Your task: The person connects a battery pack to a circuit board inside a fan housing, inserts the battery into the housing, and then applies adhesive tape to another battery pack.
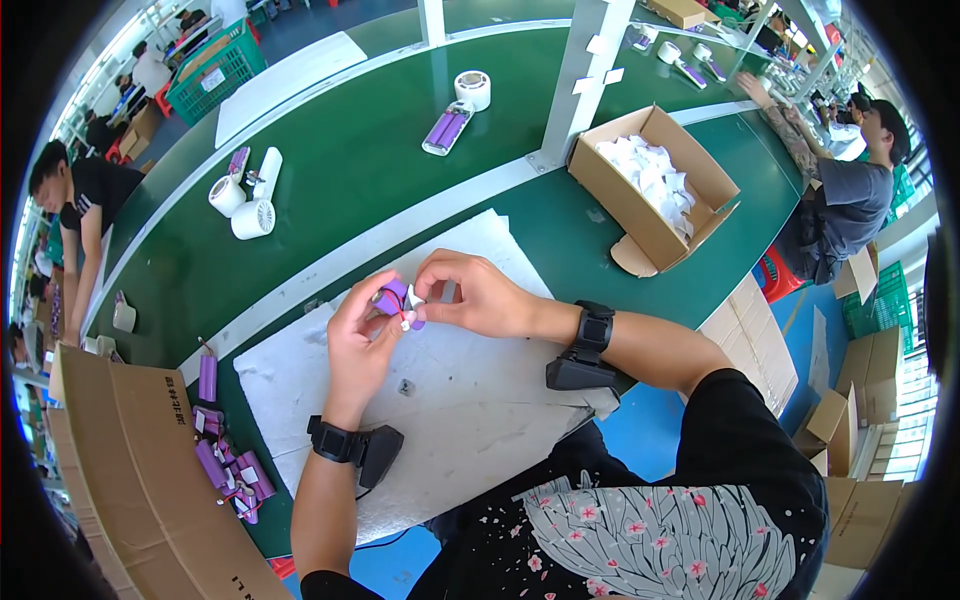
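Observation:
My left hand (358,345) grips a small purple cylindrical battery pack (391,297) with thin red wires, held above a white foam sheet (470,400) on the green table. My right hand (472,293) meets it from the right, its fingertips pinching a small white piece at the pack's end. Both wrists wear black bands with a black device. A tiny grey part (406,386) lies on the sheet below my hands.
Several purple battery packs (225,460) lie at the left beside a large cardboard box (140,470). An open carton of white pieces (650,180) sits at the right. Tape rolls (240,205) and another purple pack (447,127) rest on the far belt. Other people work at both sides.

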`<action>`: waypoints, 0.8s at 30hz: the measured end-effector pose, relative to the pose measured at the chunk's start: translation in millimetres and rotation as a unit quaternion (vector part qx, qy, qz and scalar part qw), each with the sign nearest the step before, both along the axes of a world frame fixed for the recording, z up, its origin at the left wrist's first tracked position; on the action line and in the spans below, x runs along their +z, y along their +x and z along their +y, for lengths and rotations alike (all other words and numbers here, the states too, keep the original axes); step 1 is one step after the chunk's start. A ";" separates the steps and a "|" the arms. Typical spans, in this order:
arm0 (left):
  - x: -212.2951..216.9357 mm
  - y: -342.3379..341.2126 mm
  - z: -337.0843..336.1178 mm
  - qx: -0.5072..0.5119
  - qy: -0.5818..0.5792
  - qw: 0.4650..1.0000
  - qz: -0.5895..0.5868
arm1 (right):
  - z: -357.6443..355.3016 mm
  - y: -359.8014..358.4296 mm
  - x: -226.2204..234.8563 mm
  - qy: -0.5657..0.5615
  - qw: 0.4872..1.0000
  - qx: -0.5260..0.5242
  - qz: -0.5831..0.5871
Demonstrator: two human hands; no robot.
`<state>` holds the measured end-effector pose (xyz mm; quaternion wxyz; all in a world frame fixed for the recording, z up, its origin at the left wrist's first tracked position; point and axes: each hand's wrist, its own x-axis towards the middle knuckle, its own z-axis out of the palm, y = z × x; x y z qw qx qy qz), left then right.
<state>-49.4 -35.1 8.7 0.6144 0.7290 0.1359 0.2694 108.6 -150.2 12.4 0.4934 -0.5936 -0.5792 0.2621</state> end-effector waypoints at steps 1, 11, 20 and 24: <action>0.0 0.4 -0.3 -0.002 0.000 1.000 -0.001 | -1.1 0.3 0.0 -0.008 1.000 -0.002 0.016; 2.9 -0.3 -1.5 -0.009 -0.013 1.000 -0.005 | -0.4 1.8 1.7 0.000 1.000 0.008 0.028; 0.3 1.8 0.4 0.012 -0.024 1.000 -0.014 | -0.4 3.9 -7.4 0.005 0.995 -0.040 0.091; -0.1 -2.3 1.1 0.009 -0.029 1.000 -0.007 | -0.2 4.0 -8.9 0.012 0.987 -0.044 0.152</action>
